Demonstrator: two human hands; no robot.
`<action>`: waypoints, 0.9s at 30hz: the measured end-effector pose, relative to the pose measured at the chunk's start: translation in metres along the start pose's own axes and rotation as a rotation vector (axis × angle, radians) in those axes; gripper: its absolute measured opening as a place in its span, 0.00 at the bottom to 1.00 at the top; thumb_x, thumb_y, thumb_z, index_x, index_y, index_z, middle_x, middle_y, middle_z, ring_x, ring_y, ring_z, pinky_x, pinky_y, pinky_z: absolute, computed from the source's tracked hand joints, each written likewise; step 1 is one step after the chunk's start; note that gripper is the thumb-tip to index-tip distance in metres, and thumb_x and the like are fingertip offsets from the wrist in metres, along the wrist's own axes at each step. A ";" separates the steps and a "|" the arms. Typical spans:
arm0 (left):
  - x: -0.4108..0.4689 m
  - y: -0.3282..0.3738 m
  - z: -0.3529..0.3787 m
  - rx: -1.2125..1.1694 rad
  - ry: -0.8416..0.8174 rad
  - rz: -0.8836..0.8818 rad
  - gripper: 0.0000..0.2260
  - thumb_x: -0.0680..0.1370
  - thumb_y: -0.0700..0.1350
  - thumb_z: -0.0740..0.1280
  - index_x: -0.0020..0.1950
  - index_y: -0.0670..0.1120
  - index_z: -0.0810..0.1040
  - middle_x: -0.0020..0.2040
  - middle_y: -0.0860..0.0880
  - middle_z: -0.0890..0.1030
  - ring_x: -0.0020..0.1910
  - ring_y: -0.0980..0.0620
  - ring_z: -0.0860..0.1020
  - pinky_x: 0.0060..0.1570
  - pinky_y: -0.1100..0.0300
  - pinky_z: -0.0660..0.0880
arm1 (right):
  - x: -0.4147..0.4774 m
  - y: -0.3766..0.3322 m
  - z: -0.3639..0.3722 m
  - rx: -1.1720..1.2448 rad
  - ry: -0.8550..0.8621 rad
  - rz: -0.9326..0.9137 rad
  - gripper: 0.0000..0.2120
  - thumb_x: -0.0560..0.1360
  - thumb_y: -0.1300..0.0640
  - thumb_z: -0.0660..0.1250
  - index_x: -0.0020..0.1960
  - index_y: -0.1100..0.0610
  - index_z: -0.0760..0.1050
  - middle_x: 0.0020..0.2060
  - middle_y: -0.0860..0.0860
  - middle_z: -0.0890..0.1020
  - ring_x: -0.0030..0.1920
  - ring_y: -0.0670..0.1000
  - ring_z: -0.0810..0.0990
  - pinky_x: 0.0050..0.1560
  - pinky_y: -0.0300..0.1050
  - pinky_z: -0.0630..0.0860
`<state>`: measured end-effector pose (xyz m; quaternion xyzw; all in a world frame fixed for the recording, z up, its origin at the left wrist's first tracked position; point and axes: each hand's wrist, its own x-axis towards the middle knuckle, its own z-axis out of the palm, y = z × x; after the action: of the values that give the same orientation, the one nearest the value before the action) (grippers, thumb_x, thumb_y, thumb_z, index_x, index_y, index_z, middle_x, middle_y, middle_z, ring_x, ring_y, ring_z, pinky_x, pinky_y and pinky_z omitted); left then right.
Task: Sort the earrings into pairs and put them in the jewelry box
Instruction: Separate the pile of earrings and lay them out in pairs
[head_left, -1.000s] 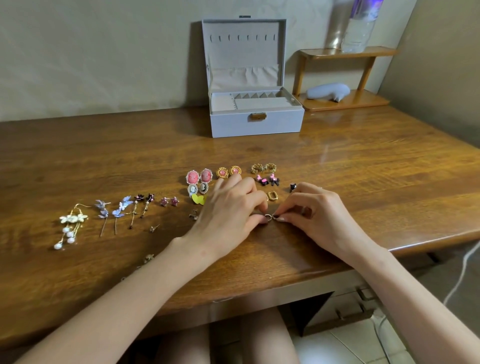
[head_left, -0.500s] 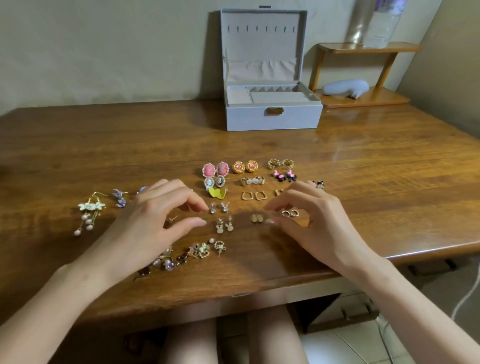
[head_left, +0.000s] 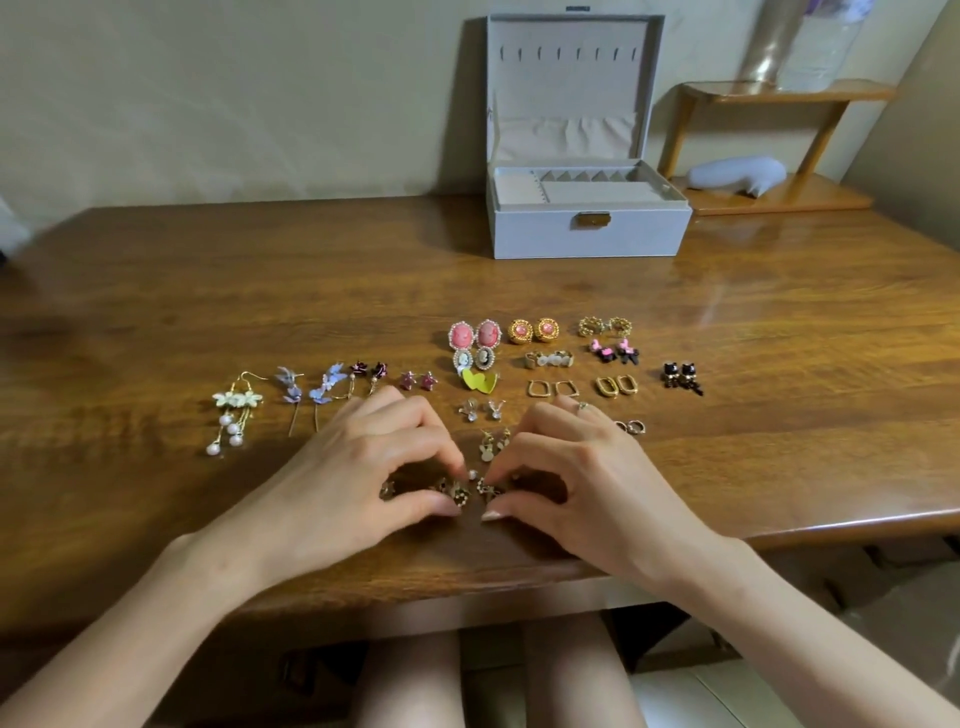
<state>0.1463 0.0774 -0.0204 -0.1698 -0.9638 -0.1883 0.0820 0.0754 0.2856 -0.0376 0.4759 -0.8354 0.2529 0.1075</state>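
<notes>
Many earrings lie in pairs across the wooden table (head_left: 208, 312): pink cameos (head_left: 472, 334), gold-and-pink rounds (head_left: 532, 330), gold hoops (head_left: 615, 385), black cats (head_left: 680, 376), a white flower drop pair (head_left: 234, 410). A cluster of small unsorted earrings (head_left: 460, 491) lies near the front edge. My left hand (head_left: 353, 467) curls thumb and forefinger round one small earring there. My right hand (head_left: 582, 478) does the same round a neighbouring small earring (head_left: 488, 489). The two hands almost meet. The grey jewelry box (head_left: 587, 234) stands open at the back, apart from both hands.
A small wooden shelf (head_left: 779, 192) with a grey object (head_left: 737, 174) stands right of the box against the wall. A clear bottle (head_left: 821, 47) sits on its upper level. The table's front edge runs just below my wrists.
My left hand has come in from the left and my right hand has left the small hoops. Both now meet at the cluster near the front edge.
</notes>
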 end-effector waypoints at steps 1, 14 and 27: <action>0.000 0.000 0.000 0.000 0.000 -0.003 0.07 0.70 0.59 0.66 0.47 0.62 0.75 0.47 0.62 0.73 0.52 0.64 0.68 0.51 0.65 0.64 | 0.000 0.000 0.000 -0.001 0.001 0.000 0.13 0.69 0.41 0.65 0.45 0.48 0.80 0.42 0.45 0.77 0.45 0.45 0.70 0.45 0.39 0.68; -0.008 -0.007 -0.012 0.061 0.037 -0.079 0.03 0.71 0.55 0.64 0.43 0.58 0.75 0.45 0.62 0.73 0.50 0.61 0.69 0.54 0.64 0.65 | -0.003 0.004 -0.005 0.086 -0.060 0.007 0.06 0.71 0.46 0.69 0.44 0.48 0.80 0.43 0.44 0.75 0.46 0.45 0.71 0.48 0.45 0.73; 0.003 -0.006 -0.012 0.083 -0.100 -0.098 0.07 0.72 0.55 0.66 0.39 0.62 0.68 0.45 0.63 0.70 0.52 0.64 0.65 0.52 0.71 0.60 | -0.001 0.006 -0.008 0.128 -0.080 0.004 0.05 0.70 0.48 0.71 0.43 0.48 0.80 0.42 0.43 0.75 0.45 0.46 0.73 0.47 0.45 0.74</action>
<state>0.1424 0.0683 -0.0107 -0.1281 -0.9809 -0.1431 0.0312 0.0700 0.2929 -0.0333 0.4900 -0.8222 0.2865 0.0429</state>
